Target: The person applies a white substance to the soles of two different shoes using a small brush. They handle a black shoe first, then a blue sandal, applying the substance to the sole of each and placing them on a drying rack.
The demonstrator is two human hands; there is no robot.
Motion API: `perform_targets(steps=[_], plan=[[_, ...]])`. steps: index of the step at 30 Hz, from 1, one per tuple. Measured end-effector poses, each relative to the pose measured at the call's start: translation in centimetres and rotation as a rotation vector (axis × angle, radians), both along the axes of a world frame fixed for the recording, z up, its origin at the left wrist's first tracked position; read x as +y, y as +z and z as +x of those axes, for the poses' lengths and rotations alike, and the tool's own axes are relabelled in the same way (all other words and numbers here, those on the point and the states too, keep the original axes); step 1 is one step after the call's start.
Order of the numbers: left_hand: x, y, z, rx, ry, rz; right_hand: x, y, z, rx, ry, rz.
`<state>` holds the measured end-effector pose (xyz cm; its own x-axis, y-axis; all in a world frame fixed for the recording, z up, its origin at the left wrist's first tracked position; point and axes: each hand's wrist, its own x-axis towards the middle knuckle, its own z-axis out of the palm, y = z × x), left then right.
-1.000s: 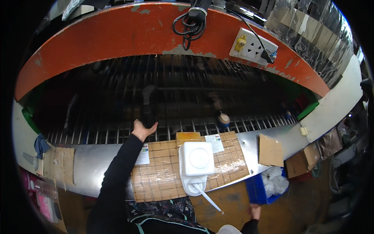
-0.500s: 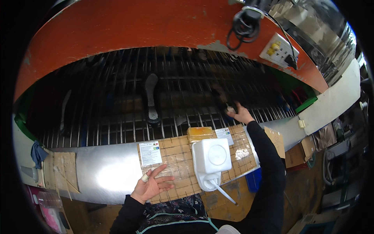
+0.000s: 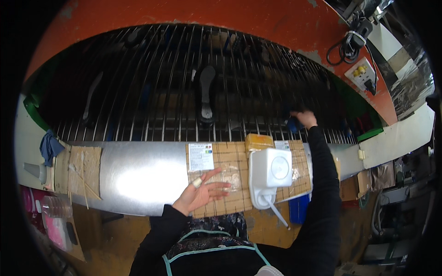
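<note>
My left hand (image 3: 200, 194) rests palm up, fingers spread, over the cardboard sheet (image 3: 235, 202) at the bench's near edge; a white band wraps one finger and nothing is in it. My right hand (image 3: 305, 118) reaches over the metal-rod rack (image 3: 175, 106), with a dark blue, blurred thing (image 3: 293, 123) at its fingers; whether it grips that is unclear. Between my arms stands a white plastic container (image 3: 271, 168) with a thin white tube (image 3: 280, 216). A black shoe sole (image 3: 206, 94) lies lengthwise on the rods, and another sole (image 3: 93, 96) lies farther left.
Behind the container sits a yellowish block (image 3: 258, 141). An orange-red beam (image 3: 193, 14) spans the far side, with a power socket (image 3: 361, 73) and coiled cable at right. At left are a blue cloth (image 3: 50, 147) and thin sticks (image 3: 85, 186) on a board.
The view has shifted, so the bench and rack sit differently in the picture. My right hand has moved off the dark sole it was touching on the rods. My left hand stays spread.
</note>
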<state>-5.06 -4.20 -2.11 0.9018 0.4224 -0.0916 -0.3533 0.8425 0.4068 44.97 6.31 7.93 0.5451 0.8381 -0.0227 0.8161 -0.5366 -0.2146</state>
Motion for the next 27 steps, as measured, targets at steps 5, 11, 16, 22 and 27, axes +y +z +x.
perform_targets(steps=[5,11,16,22,27], plan=[[-0.3,0.1,0.0,-0.028,0.021,0.144,-7.9,9.8,-8.0,0.451,0.224,0.432],[-2.9,4.3,0.8,0.02,-0.106,0.284,-21.8,16.6,-21.8,0.82,0.5,0.475],[-7.2,7.1,0.0,-0.151,-0.165,0.233,-27.8,13.5,-28.5,0.594,0.791,0.158],[-10.1,4.4,-3.5,-0.109,-0.011,0.103,-30.3,4.9,-31.3,0.648,0.744,0.217],[-10.5,4.3,-6.1,0.021,0.174,0.262,-31.3,-1.1,-30.8,-0.206,0.221,0.36]])
